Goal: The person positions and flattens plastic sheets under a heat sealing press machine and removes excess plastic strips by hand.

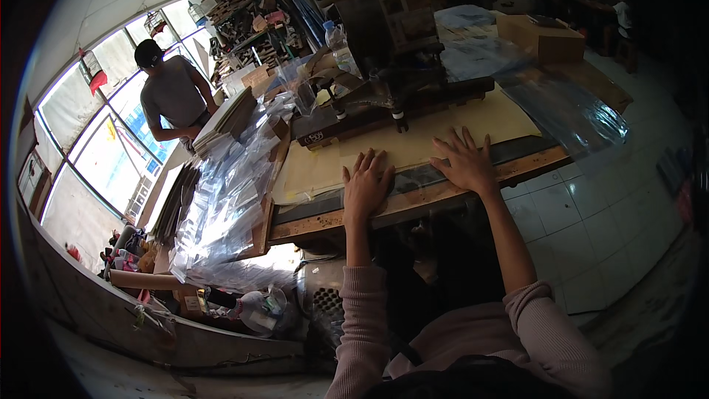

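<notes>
Both hands were flat, fingers spread, gripping nothing: left hand and right hand pressed palm-down on the tan cardboard sheet lying at the surface's front edge.

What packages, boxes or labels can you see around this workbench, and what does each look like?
Cardboard box: far right end of the bench, brown, rectangular.
Plastic bottle: behind the press, clear, blue cap.
Stack of clear plastic bags: left of the left hand, shiny, transparent.
Small label: lower left among clutter, pale rectangle.
</notes>
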{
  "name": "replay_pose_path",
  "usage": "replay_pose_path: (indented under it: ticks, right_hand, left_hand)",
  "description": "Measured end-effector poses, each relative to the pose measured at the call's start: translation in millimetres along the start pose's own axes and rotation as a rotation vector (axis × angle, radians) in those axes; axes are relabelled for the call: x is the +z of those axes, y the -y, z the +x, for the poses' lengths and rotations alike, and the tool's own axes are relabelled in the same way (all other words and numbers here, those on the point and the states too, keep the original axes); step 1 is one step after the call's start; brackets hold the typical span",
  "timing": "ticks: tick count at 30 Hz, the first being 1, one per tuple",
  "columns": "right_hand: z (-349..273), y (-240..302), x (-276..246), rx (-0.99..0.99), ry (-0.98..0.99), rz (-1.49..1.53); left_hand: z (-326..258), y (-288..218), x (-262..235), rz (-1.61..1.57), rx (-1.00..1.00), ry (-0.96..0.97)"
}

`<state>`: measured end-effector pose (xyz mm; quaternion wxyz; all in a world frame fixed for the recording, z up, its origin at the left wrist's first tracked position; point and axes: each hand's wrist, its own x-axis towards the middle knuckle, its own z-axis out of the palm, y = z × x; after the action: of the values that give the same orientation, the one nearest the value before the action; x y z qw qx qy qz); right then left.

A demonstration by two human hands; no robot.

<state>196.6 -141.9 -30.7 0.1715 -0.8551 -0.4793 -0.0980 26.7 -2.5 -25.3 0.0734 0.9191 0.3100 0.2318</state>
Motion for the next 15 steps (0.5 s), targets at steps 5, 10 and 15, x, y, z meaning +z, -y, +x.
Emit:
replay_pose_path:
  ticks: [5, 10, 15]
  right_hand:
    - [-0.8, 1.2, -3.8, -0.002, 0.013, -0.001]
    - [-0.6, 0.2, -2.6, -0.011, -0.012, -0.007]
    - [0.0, 0.5, -1.4, -0.013, -0.009, -0.009]
  left_hand:
    - [-0.2, -0.5, 0.1, 0.001, -0.001, -0.008]
    - [-0.6, -1.2, 0.0, 0.0, 0.003, -0.015]
    - [-0.9, -0.6, -0.2, -0.006, -0.01, -0.022]
